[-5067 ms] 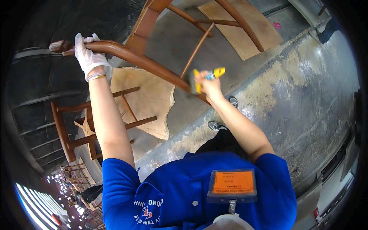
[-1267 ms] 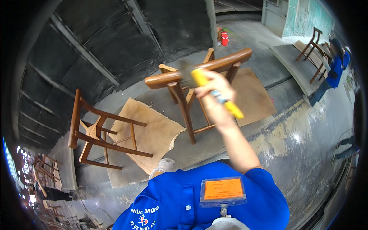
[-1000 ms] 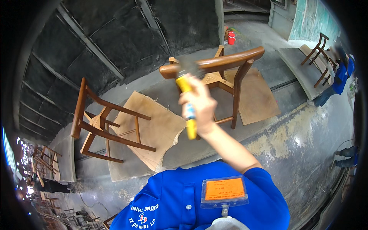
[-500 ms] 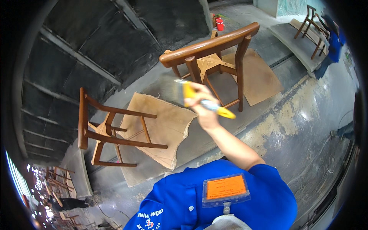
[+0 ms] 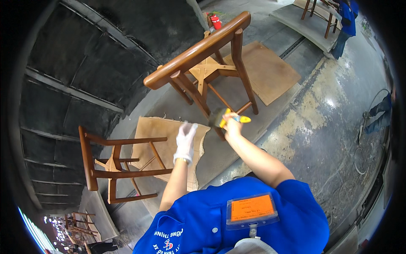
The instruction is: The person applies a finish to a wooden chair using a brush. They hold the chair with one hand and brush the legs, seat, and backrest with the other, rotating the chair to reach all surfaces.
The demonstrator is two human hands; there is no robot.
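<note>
In my bare right hand [image 5: 232, 125] is a wide paintbrush [image 5: 223, 120] with a yellow handle and dark bristles. Its bristles are at the lower near leg of a brown wooden chair frame [image 5: 198, 51]; whether they touch it I cannot tell. This frame has a thick top rail and pale cross-shaped bracing where a seat would be. My left hand [image 5: 185, 137], in a white glove, is raised over a cardboard sheet [image 5: 192, 154], fingers stretched out and slightly blurred, holding nothing I can see. A second brown chair frame [image 5: 131, 173] stands to its left.
Dark panels [image 5: 80, 59] line the left side. Behind the nearer chair lies a brown board [image 5: 270, 76], with a red container [image 5: 216, 23] farther back. A person in blue [image 5: 347, 21] is beside another chair at far right. A hose [image 5: 359, 158] lies on the worn floor.
My gloved left hand has come into view. My right hand has lowered the paintbrush toward the chair's leg. The view has turned, shifting the chairs leftward in the picture.
</note>
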